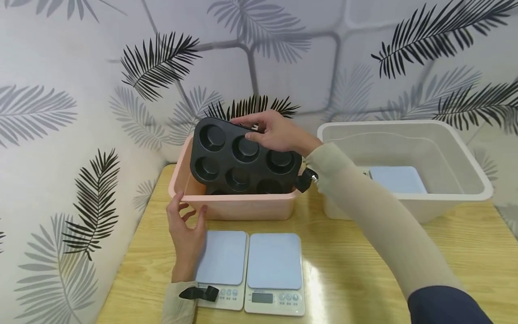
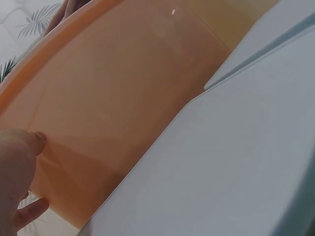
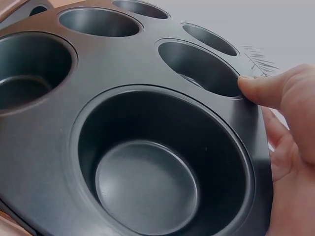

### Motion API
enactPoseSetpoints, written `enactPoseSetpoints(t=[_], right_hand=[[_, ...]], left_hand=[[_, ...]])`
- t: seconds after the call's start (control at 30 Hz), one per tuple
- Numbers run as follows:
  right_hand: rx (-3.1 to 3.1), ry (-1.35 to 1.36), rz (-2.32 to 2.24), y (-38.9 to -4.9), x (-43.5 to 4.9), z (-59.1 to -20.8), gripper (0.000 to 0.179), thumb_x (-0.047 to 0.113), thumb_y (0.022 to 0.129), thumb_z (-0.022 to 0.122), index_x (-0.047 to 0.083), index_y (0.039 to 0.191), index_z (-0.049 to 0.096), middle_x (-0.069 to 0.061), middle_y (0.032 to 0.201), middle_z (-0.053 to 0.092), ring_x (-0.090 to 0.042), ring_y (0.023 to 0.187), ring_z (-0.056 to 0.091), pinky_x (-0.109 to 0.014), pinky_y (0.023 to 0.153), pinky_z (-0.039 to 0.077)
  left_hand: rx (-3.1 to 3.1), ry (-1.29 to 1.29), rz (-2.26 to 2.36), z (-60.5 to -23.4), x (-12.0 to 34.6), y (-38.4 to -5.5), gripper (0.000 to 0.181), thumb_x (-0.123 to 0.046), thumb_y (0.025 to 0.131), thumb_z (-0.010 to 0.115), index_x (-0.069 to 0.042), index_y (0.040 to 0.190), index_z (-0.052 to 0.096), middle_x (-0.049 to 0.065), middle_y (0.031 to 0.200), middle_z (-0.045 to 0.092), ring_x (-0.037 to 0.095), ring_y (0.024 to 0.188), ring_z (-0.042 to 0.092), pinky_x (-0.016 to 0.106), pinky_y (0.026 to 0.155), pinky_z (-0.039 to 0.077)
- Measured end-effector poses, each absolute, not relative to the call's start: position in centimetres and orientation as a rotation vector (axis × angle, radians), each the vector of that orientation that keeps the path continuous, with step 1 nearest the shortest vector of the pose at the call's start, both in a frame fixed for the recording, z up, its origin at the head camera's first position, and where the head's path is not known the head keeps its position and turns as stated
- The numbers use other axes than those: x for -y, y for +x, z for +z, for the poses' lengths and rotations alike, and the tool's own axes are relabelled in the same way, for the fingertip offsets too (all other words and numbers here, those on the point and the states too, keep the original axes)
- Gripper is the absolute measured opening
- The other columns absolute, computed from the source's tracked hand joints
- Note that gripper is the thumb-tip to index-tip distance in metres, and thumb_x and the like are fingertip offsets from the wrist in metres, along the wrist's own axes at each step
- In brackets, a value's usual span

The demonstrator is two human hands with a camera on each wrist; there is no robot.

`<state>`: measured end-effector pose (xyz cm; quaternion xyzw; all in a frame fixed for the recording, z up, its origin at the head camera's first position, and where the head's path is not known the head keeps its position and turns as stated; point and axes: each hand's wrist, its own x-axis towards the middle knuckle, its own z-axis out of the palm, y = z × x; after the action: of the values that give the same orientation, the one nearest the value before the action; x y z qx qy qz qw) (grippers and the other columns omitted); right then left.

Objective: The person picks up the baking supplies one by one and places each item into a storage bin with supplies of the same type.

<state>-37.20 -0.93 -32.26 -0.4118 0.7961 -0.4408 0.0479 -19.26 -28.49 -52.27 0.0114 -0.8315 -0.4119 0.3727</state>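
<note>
A black muffin tin (image 1: 222, 155) with several round cups stands tilted in the pink plastic bin (image 1: 243, 208), its upper edge above the rim. My right hand (image 1: 277, 131) grips that upper edge; in the right wrist view the thumb (image 3: 261, 91) presses beside a cup and the other fingers go behind the tin. My left hand (image 1: 187, 238) holds the bin's front left corner. In the left wrist view its thumb (image 2: 22, 145) lies on the bin's front wall, with other fingers around the corner. Below the tin, more dark metal partly shows inside the bin.
Two white kitchen scales (image 1: 220, 258) (image 1: 275, 261) lie side by side in front of the pink bin, the left one close to my left hand. A larger white bin (image 1: 404, 204) at the right holds a pale flat-topped item (image 1: 398, 179). Leaf-patterned wall covering (image 1: 283, 67) rises behind the wooden table (image 1: 360, 279).
</note>
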Motion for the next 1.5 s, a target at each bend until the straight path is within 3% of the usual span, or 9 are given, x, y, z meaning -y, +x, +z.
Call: enactPoseSetpoints(t=[0.2,0.43,0.67,0.8,0.93,1.17,1.5], right_hand=[[-2.388,-1.287,-1.256,-36.8,1.6,-33.4,0.047,0.005,0.106,0.064,0.016,0.152,0.067,-0.009,0.143,0.074,-0.021,0.083,0.067,-0.026,0.068,0.043],[-2.363,-1.324,-1.203,-36.5,1.9,-33.8,0.048,0.003,0.106,0.065,0.015,0.153,0.066,-0.010,0.142,0.076,-0.016,0.068,0.053,-0.027,0.066,0.041],[-2.388,-1.267,-1.096,-36.3,2.1,-34.3,0.049,0.008,0.109,0.063,0.019,0.157,0.062,-0.006,0.160,0.063,-0.021,0.086,0.063,-0.030,0.075,0.048],[-2.417,-1.302,-1.112,-36.2,1.9,-34.3,0.055,0.006,0.107,0.060,0.016,0.162,0.055,-0.011,0.165,0.053,-0.030,0.117,0.066,-0.039,0.098,0.058],[-2.465,-1.247,-1.239,-36.1,1.2,-33.6,0.053,0.007,0.106,0.061,0.013,0.158,0.058,-0.014,0.157,0.054,-0.036,0.139,0.059,-0.054,0.119,0.051],[-2.489,-1.169,-1.312,-36.0,-0.4,-33.4,0.044,0.009,0.105,0.063,0.013,0.148,0.067,-0.012,0.148,0.064,-0.031,0.135,0.067,-0.047,0.114,0.057],[-2.525,-1.202,-1.300,-34.5,-1.4,-33.9,0.043,0.010,0.103,0.070,0.010,0.146,0.068,-0.013,0.135,0.067,-0.027,0.130,0.066,-0.052,0.109,0.060]], left_hand=[[2.143,0.046,-1.043,-52.4,28.2,-18.8,0.070,-0.012,0.099,0.080,-0.010,0.159,0.043,0.020,0.153,0.053,0.026,0.124,0.061,0.010,0.101,0.053],[2.151,0.039,-1.043,-52.3,28.1,-19.0,0.072,-0.009,0.099,0.080,-0.011,0.160,0.042,0.021,0.154,0.051,0.027,0.125,0.060,0.009,0.101,0.052],[2.151,0.036,-1.050,-52.1,28.1,-19.1,0.072,-0.009,0.099,0.080,-0.009,0.160,0.042,0.021,0.154,0.051,0.028,0.124,0.061,0.008,0.101,0.051],[2.126,0.019,-1.066,-52.2,28.2,-19.1,0.072,-0.007,0.098,0.080,-0.008,0.159,0.043,0.022,0.153,0.052,0.030,0.122,0.062,0.009,0.100,0.053],[2.101,0.005,-1.074,-52.5,28.3,-19.3,0.072,-0.006,0.098,0.080,-0.008,0.159,0.043,0.023,0.152,0.052,0.031,0.121,0.062,0.010,0.099,0.054],[2.101,0.001,-1.068,-52.5,28.3,-19.3,0.072,-0.004,0.097,0.079,-0.009,0.159,0.044,0.023,0.151,0.052,0.032,0.119,0.062,0.007,0.098,0.052],[2.112,0.007,-1.079,-52.3,28.0,-19.3,0.071,-0.006,0.098,0.080,-0.008,0.159,0.043,0.023,0.150,0.052,0.033,0.120,0.063,0.006,0.098,0.051]])
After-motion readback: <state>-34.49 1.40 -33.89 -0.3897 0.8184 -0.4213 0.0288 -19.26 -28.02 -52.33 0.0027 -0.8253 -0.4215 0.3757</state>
